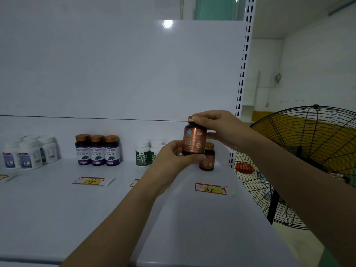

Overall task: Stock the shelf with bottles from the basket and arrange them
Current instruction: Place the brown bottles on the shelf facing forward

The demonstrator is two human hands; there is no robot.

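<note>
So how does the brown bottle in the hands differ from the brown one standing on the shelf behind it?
The held bottle is lifted, gripped at its base by the left hand and at its cap by the right hand; the shelf bottle stands on the shelf. The held bottle shows most of its label; the shelf bottle is partly hidden behind it. Both are upright, brown, gold-capped.

The white shelf (pixel 57 209) carries four groups along its far side. At far left stand blue-labelled white bottles (pixel 28 158). To their right, three purple-labelled bottles (pixel 97 151) with bronze caps stand in a row, side by side. Further right stand green-labelled white bottles (pixel 143 156), then one brown bottle (pixel 207 161), upright. Nearer lie a red-and-yellow price tag (pixel 89 181) and, far right, a tag marked 158 (pixel 211 188).
</note>
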